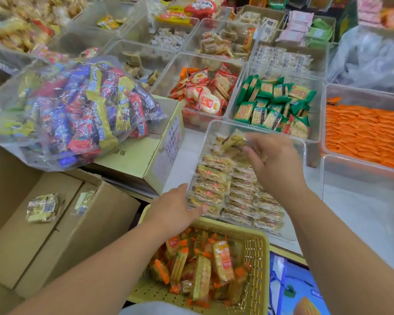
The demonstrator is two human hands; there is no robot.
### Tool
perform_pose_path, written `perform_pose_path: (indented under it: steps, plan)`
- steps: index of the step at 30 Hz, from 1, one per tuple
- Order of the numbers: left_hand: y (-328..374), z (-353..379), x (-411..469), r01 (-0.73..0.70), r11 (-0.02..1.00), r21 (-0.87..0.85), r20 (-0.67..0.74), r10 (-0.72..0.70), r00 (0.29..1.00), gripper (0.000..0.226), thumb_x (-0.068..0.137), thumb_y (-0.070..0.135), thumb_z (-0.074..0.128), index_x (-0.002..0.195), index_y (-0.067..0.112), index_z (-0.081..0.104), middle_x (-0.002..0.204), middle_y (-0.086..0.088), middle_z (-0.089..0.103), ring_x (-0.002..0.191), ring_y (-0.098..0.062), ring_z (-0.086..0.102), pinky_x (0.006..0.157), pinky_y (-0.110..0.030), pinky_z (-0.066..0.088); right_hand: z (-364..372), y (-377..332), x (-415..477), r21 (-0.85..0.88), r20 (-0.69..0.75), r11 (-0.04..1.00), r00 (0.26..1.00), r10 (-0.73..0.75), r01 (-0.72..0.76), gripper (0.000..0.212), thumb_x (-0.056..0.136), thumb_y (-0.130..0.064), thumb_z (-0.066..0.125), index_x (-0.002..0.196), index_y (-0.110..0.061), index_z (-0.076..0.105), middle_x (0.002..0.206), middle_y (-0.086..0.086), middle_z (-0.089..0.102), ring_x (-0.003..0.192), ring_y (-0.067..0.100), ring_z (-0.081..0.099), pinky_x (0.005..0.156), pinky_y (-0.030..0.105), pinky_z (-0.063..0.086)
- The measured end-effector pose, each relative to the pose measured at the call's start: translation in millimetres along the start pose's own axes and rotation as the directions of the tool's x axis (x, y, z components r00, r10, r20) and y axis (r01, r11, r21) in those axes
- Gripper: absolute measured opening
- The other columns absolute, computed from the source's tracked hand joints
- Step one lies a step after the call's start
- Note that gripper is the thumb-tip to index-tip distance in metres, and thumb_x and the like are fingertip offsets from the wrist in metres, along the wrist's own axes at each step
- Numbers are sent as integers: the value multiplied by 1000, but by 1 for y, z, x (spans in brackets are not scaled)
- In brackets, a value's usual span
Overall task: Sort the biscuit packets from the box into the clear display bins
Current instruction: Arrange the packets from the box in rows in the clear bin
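- The right grip (pixel 275 162) hovers over the far end of the clear bin (pixel 210 133), pinching a pale biscuit packet (pixel 233 140), which is blurred.
- The left grip (pixel 175 208), released with fingers straight, rests against the bin's near left corner.
- Rows of matching packets (pixel 212 178) fill the bin's near half.
- A yellow basket (pixel 257 246) of orange-trimmed packets sits just in front of the bin.
- A cardboard box (pixel 55 235) lies to the bin's left.
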State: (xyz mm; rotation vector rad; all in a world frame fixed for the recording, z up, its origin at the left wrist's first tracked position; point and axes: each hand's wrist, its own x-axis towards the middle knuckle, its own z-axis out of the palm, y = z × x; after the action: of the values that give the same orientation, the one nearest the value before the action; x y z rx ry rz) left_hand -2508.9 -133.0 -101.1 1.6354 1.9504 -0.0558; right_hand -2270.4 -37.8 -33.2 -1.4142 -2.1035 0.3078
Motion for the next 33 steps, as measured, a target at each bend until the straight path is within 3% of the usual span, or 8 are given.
perform_pose_path:
  steps: [5, 11, 16, 21, 25, 27, 30, 33]
  plan:
    - [-2, 4, 11, 30, 999, 34, -11, -29, 1000, 81, 86, 77, 54, 145, 22, 46, 132, -2, 66, 117, -27, 63, 90, -41, 53, 22, 1, 39, -128, 99, 992, 995, 34, -21, 23, 98, -20, 62, 116, -13, 74, 93, 12, 60, 97, 35, 54, 74, 43, 51]
    - [-4, 7, 15, 50, 999, -20, -37, -50, 998, 81, 87, 71, 60, 152, 25, 44, 132, 2, 67, 121, -26, 63, 92, -38, 51, 68, 0, 48, -236, 373, 972, 923, 93, -2, 26, 103, -33, 53, 114, -19, 71, 105, 9, 58, 104, 34, 57, 80, 43, 55]
    - [-4, 6, 10, 33, 999, -34, -58, -35, 998, 79, 88, 72, 58, 150, 26, 45, 136, 4, 64, 120, -25, 63, 94, -39, 50, 95, 8, 40, -79, 538, 978, 818, 204, -192, 42, 104, -32, 51, 145, -22, 51, 125, 13, 60, 112, 33, 59, 93, 40, 49]
    - [-2, 9, 1, -15, 996, -90, -161, 0, 987, 43, 83, 72, 63, 102, 34, 56, 112, 11, 60, 94, -16, 60, 74, -33, 47, 101, 18, 35, 29, 569, 973, 804, 172, -229, 54, 102, -46, 52, 150, -24, 44, 145, 10, 52, 124, 29, 55, 102, 39, 43]
    - [-2, 6, 1, -17, 997, -80, -127, 7, 992, 47, 80, 74, 64, 79, 33, 42, 94, 12, 53, 81, -14, 57, 64, -33, 41, 99, 24, 34, 98, 620, 969, 776, 117, -225, 59, 102, -57, 44, 152, -27, 40, 154, 3, 48, 138, 26, 47, 110, 40, 38]
    - [-1, 3, 5, -13, 995, -103, -104, 3, 995, 50, 76, 77, 64, 86, 32, 45, 97, 11, 56, 82, -14, 58, 63, -33, 41, 96, 29, 34, 84, 632, 972, 766, 117, -218, 63, 102, -62, 37, 157, -31, 32, 160, 2, 40, 148, 29, 33, 119, 49, 30]
    - [3, -3, 13, 22, 974, -226, -28, -29, 999, 79, 76, 79, 63, 134, 30, 44, 128, 1, 61, 108, -23, 62, 81, -37, 48, 87, 26, 21, 219, 470, 914, 858, 207, -341, 65, 101, -64, 34, 158, -34, 27, 163, 0, 33, 149, 22, 29, 119, 46, 27]
    - [13, -10, 24, 119, 884, -451, 64, -101, 993, 96, 78, 72, 60, 158, 32, 24, 153, -6, 49, 134, -28, 53, 99, -40, 46, 83, 6, -12, 498, 300, 607, 780, 549, -619, 69, 96, -73, 28, 156, -41, 22, 165, -8, 27, 146, 13, 29, 117, 47, 28]
